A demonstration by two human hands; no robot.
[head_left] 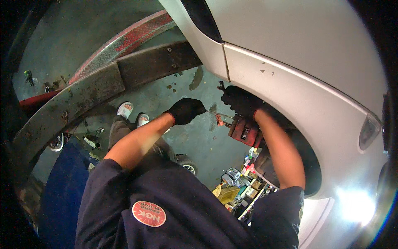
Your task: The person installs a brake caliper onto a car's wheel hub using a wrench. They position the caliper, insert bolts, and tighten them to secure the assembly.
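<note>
My left hand (186, 111), in a black glove, is closed around a tool whose thin metal shaft (219, 114) points right toward a red brake caliper (245, 132). The glove hides the tool's handle. My right hand (241, 101), gloved the same way, is closed above the caliper, inside the wheel arch of a light-coloured car. An open-end wrench (221, 86) sticks out past its fingers, with the jaw facing up and away from the caliper. Beside the caliper's left side hangs a small orange-brown piece (219, 120). My right forearm covers part of the wheel arch.
The car's pale body panel (290, 95) borders the right side. A dark lift beam (95, 81) crosses the upper left, with a red tread-plate ramp (128, 39) beyond. Feet in white sandals (125, 109) stand below. Bottles and boxes crowd a yellow bin (228, 194).
</note>
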